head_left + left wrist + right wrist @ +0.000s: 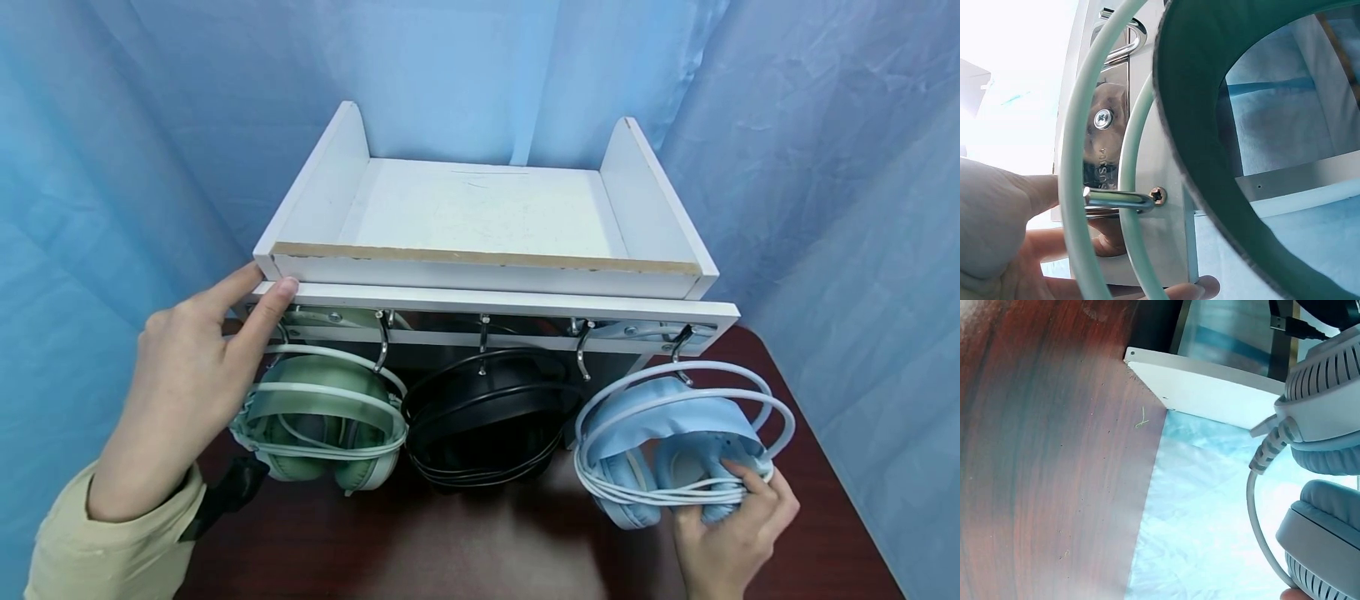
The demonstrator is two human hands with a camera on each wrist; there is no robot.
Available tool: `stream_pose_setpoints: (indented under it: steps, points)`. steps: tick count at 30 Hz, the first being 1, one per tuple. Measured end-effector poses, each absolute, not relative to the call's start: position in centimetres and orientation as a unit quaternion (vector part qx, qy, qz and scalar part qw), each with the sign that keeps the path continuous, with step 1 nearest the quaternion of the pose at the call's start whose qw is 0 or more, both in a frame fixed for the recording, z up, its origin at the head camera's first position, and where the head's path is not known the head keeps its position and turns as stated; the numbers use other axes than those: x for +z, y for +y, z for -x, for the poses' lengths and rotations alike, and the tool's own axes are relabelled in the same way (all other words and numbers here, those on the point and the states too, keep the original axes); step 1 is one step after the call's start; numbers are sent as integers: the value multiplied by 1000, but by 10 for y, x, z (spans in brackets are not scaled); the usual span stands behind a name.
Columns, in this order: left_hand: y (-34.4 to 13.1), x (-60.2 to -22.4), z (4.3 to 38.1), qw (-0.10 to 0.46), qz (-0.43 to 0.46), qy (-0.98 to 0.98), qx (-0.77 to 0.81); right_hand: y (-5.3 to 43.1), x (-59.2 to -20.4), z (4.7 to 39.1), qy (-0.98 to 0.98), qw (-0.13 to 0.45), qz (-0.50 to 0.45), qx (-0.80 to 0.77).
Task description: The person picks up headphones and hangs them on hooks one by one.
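My left hand [180, 375] grips the left end of a white wooden rack [487, 293], with the thumb in front. In the left wrist view, its fingers reach round the rack's end. Green headphones [318, 375] hang just below that hand. At the right end, my right hand [738, 529] holds light blue headphones [675, 417] by the right earcup, with their white cable looped round them. Their headband is at the rightmost hook [678, 342]; whether it rests on the hook, I cannot tell. Mostly out of the right wrist view is the right hand; both grey-blue earcups [1329, 394] show there.
Black headphones [487, 408] hang from the middle hook [483, 321]. Another metal hook [583, 350] stands bare between the black and blue headphones. A dark red wooden table [570, 542] lies beneath. Blue curtains [465, 75] surround the rack.
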State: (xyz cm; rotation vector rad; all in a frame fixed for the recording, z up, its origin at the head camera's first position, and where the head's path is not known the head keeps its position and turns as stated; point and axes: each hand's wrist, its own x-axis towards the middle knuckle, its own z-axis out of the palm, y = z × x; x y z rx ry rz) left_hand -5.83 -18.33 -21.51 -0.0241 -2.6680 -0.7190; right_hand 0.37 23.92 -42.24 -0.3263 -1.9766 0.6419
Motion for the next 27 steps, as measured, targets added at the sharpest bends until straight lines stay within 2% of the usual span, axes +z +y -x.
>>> stream_pose_setpoints:
  steps: [8,21,27]
  points:
    - [-184,-215,58,188,7,-948,-258,240,-426,-1,-820,492,146,253]
    - [-183,-216,59,200,15,-946,-255,228,-430,0,-856,431,148,243]
    - [-183,-216,59,197,13,-946,-255,225,-433,3,-854,435,129,254]
